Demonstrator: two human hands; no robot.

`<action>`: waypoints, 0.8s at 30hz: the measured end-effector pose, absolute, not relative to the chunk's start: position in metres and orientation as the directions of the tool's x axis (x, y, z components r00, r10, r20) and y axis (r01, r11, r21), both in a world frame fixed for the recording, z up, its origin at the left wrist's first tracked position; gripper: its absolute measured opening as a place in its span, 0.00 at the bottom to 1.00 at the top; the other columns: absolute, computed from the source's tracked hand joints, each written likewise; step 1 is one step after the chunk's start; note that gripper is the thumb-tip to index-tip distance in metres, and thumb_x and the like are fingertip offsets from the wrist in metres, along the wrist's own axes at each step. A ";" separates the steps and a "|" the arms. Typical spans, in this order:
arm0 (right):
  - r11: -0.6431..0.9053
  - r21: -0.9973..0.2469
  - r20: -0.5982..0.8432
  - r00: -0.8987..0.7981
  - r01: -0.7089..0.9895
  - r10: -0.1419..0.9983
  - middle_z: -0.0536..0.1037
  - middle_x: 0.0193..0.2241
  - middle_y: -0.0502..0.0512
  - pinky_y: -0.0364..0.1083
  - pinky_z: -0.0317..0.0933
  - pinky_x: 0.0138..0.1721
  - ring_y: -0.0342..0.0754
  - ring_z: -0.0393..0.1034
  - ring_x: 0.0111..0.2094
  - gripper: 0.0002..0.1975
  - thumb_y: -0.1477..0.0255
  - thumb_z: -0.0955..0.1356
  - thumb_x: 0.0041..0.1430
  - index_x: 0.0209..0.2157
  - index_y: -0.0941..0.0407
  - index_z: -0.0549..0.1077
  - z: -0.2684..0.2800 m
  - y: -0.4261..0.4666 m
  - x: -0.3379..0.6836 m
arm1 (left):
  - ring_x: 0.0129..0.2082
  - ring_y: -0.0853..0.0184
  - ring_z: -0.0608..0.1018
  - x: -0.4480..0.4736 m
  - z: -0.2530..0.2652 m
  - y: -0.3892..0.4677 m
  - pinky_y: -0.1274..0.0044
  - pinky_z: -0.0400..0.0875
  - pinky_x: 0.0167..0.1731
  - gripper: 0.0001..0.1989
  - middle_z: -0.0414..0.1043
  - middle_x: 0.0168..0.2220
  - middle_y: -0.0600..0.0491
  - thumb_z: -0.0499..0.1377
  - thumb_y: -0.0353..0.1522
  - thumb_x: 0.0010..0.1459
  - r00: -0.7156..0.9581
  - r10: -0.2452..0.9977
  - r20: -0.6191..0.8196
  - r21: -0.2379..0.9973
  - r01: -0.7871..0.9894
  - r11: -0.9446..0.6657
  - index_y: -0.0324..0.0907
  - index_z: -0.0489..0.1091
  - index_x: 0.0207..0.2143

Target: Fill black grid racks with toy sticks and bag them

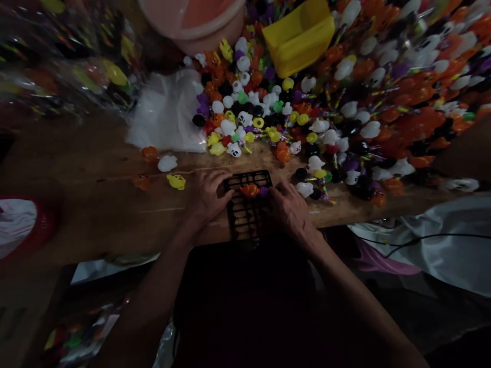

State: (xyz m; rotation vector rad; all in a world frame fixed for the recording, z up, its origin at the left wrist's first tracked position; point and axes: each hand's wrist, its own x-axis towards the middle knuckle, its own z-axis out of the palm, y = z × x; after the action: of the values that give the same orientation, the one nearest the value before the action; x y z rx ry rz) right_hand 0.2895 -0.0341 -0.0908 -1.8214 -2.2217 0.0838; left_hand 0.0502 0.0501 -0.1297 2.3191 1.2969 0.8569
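Observation:
A black grid tray lies on the wooden table at its front edge, in front of my body. My left hand is closed on the tray's left edge, with the thumb over the rim. Across the upper part of the tray lie an orange pumpkin-like figure and a small purple piece. My right hand is at the tray's right side, its fingertips bunched against the purple piece. The dim light hides whether these two pieces are joined.
Behind the tray spreads a large pile of small plastic figures, with a yellow scoop and a pink basin. A white plastic bag and a few loose figures, one a yellow chick, are to the left. A red-rimmed container stands far left.

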 end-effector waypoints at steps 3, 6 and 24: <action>0.241 -0.410 0.219 -0.161 0.879 0.962 0.75 0.34 0.57 0.45 0.57 0.32 0.48 0.67 0.33 0.10 0.73 0.64 0.69 0.36 0.56 0.76 -0.086 -0.022 0.294 | 0.55 0.56 0.76 0.049 -0.133 0.048 0.61 0.70 0.58 0.27 0.77 0.53 0.46 0.64 0.35 0.58 0.376 0.871 0.316 0.659 0.574 -0.486 0.42 0.66 0.60; 0.274 -0.633 0.282 -0.113 0.724 0.953 0.77 0.34 0.56 0.44 0.60 0.34 0.46 0.69 0.32 0.11 0.69 0.63 0.69 0.36 0.57 0.75 -0.080 -0.002 0.285 | 0.53 0.57 0.76 0.047 -0.132 0.047 0.64 0.72 0.55 0.36 0.76 0.52 0.48 0.67 0.36 0.57 0.360 0.890 0.281 0.703 0.554 -0.446 0.44 0.60 0.66; 0.024 -0.998 0.013 -0.167 0.063 0.986 0.79 0.31 0.49 0.46 0.67 0.42 0.46 0.72 0.35 0.11 0.64 0.70 0.51 0.34 0.56 0.77 -0.097 0.053 0.250 | 0.60 0.57 0.75 0.053 -0.124 0.045 0.60 0.67 0.64 0.35 0.75 0.57 0.48 0.63 0.29 0.56 0.327 0.927 0.186 0.831 0.452 -0.326 0.45 0.61 0.66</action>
State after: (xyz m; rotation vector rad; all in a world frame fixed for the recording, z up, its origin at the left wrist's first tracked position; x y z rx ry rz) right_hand 0.2497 0.0531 -0.0968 -1.1594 -1.3889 1.2859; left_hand 0.0528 0.0449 -0.1243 1.9159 1.2125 0.8934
